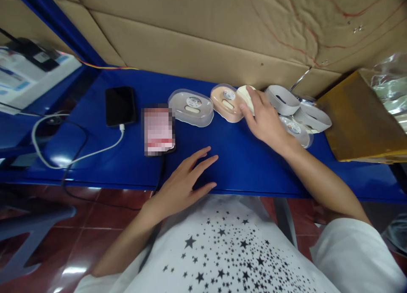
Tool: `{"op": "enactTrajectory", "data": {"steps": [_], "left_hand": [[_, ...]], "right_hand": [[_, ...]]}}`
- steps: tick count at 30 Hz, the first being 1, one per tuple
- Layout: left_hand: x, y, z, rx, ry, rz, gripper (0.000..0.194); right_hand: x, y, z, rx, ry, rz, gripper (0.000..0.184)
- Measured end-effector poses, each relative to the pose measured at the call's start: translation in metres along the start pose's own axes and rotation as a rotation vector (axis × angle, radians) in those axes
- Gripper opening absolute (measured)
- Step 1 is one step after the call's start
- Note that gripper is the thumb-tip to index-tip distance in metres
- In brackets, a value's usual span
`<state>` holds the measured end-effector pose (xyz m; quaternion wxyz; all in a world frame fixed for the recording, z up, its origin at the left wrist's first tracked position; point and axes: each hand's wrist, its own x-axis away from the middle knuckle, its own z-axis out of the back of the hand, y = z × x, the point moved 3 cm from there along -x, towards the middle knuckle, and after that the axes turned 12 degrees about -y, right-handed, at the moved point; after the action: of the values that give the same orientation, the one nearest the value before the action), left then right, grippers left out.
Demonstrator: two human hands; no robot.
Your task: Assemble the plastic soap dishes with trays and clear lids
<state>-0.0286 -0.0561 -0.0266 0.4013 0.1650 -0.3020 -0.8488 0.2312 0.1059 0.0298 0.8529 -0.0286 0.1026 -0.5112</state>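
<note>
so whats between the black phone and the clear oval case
In the head view, a flat rectangular item lies between the black phone and the clear oval case. It is pixelated, so what it is cannot be told.

Mount: riding on the person's head, looking forward and down
Facing: angling across the blue counter (241, 174) toward the cardboard wall (190, 38)
Nearness: hanging close above the left hand (181, 185) and right hand (263, 117)

Cream oval plastic case (245, 97) tilted on edge, beside peach case (225, 103)
</note>
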Motion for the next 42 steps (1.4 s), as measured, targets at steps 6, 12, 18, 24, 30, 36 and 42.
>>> {"op": "enactTrajectory", "data": {"steps": [6, 12, 18, 24, 30, 36, 42], "left_hand": [[-0.002, 0.003, 0.0, -0.101, -0.014, -0.023, 0.063], [0.001, 0.011, 0.005, -0.201, 0.007, -0.123, 0.052], [-0.028, 0.025, 0.025, -0.452, -0.094, -0.287, 0.05], [-0.096, 0.027, 0.028, -0.604, -0.242, -0.323, 0.049], [-0.108, 0.01, 0.041, -0.466, -0.299, -0.207, 0.054], [-0.111, -0.033, 0.064, -0.099, -0.303, -0.106, 0.103], [-0.111, -0.044, 0.062, -0.002, -0.256, -0.133, 0.11]], "right_hand": [[0.017, 0.027, -0.009, 0.212, -0.178, -0.092, 0.064], [0.057, 0.023, -0.006, 0.154, -0.259, 0.216, 0.046], [0.104, 0.018, 0.022, -0.073, -0.223, 0.416, 0.03], [0.051, 0.064, 0.039, 0.196, -0.097, -0.057, 0.051], [0.015, 0.115, 0.036, 0.288, -0.223, -0.333, 0.047], [0.075, 0.051, 0.048, 0.074, -0.062, 0.005, 0.043], [0.122, -0.006, 0.011, -0.167, -0.082, 0.275, 0.045]]}}
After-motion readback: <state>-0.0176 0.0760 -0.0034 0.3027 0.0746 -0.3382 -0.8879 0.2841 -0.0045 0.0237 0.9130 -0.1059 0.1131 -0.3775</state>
